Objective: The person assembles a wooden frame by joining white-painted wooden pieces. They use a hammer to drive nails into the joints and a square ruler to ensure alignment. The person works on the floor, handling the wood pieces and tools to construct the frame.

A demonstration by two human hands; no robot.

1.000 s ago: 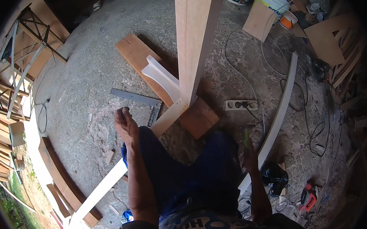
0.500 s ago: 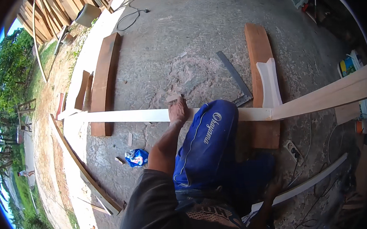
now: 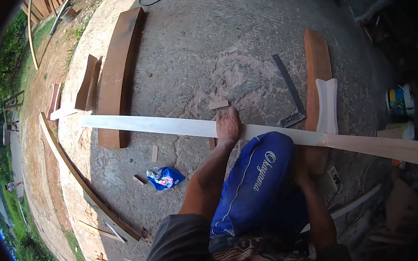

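One left hand [image 3: 228, 125] lies flat, fingers spread, on pale plank [image 3: 160, 126]; right hand [image 3: 303, 176] mostly hidden, grip unclear.

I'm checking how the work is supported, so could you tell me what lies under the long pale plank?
The long pale plank rests across a brown curved board on the left and the concrete floor. The left hand presses on top. Its right support is hidden behind the blue-clad knee.

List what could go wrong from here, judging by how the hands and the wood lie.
1. The left hand presses flat on the long pale wooden plank, which rests across a brown curved board; it might rock or slip.
2. The grey metal square lies close by, so a sliding plank could knock it.
3. The right hand is hidden behind the blue-clad knee, so its grip is unknown.
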